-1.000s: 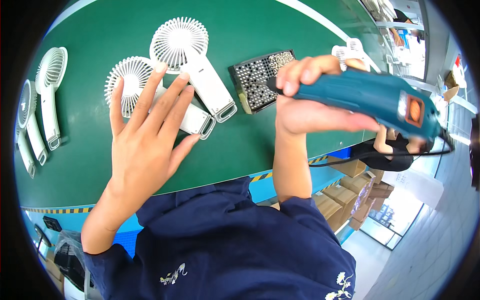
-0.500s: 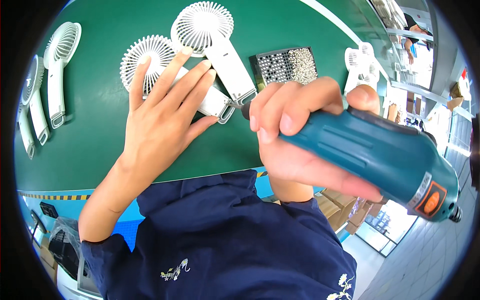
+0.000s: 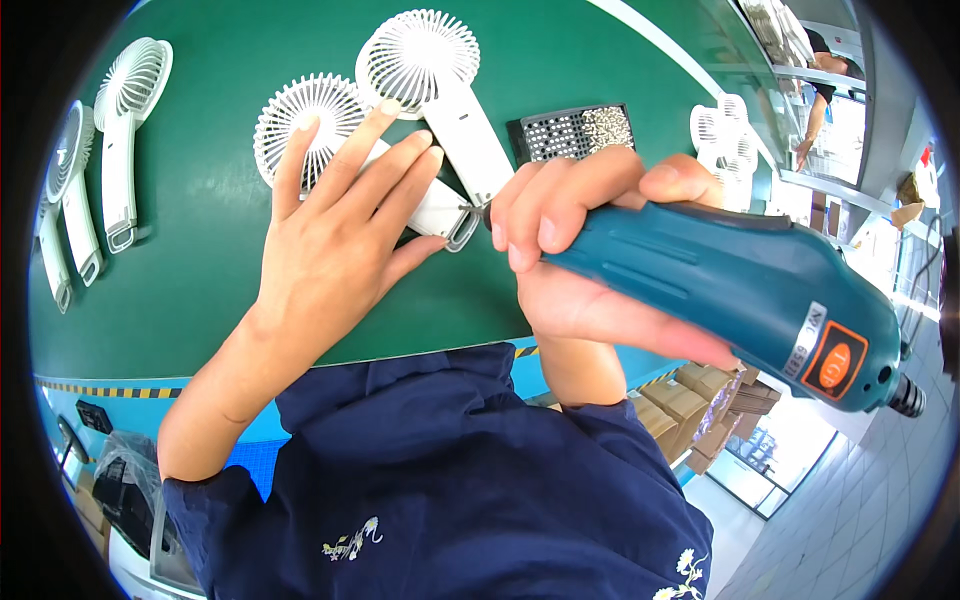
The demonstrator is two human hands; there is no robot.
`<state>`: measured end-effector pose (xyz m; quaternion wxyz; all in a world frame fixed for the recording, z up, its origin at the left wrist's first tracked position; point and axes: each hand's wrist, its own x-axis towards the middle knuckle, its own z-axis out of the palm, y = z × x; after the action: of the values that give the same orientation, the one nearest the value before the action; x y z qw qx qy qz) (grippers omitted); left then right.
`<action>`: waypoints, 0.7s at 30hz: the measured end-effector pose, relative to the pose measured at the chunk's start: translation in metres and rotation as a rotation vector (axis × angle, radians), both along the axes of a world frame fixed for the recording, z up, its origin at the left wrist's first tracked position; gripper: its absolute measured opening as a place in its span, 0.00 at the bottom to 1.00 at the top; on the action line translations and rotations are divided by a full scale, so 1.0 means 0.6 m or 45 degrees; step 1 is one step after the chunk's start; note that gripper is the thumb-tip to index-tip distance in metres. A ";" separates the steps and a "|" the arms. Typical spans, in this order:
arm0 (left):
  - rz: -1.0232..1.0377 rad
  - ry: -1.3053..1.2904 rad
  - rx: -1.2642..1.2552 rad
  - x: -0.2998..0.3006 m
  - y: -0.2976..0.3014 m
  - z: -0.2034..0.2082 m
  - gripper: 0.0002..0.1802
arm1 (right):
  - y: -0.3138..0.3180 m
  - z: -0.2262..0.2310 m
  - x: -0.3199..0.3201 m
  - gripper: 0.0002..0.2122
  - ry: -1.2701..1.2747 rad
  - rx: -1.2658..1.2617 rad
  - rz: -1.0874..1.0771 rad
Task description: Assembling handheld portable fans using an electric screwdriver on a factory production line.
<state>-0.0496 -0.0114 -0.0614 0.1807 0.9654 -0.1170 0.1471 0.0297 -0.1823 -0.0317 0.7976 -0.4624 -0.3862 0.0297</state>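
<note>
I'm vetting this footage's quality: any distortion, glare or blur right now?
Head view: the front edge of the green table bends, and black fills the corners; head view: the upper central handheld fan and the glass panel at lower right look partly washed out; head view: the electric screwdriver appears fairly sharp.

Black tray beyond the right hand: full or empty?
Partly filled: small silvery pieces crowd the right part of the tray; its left part shows rows of holes.

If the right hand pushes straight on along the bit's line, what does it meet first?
The near fan's handle, at its loop end. The bit of the driver points there and looks about touching, though depth is unclear.
</note>
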 end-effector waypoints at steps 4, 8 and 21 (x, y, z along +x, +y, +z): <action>-0.032 0.082 -0.039 0.001 0.001 0.003 0.33 | -0.008 0.017 0.004 0.45 0.044 0.199 -0.074; -0.031 0.088 -0.046 0.001 0.000 0.006 0.33 | -0.045 0.040 0.041 0.45 0.096 0.350 -0.368; -0.037 0.103 0.040 0.002 -0.001 0.009 0.33 | -0.039 -0.005 0.085 0.47 0.160 0.086 -0.689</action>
<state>-0.0483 -0.0120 -0.0560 0.1721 0.9715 -0.1261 0.1034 0.0808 -0.2058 -0.0349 0.8140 -0.5190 -0.1992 -0.1685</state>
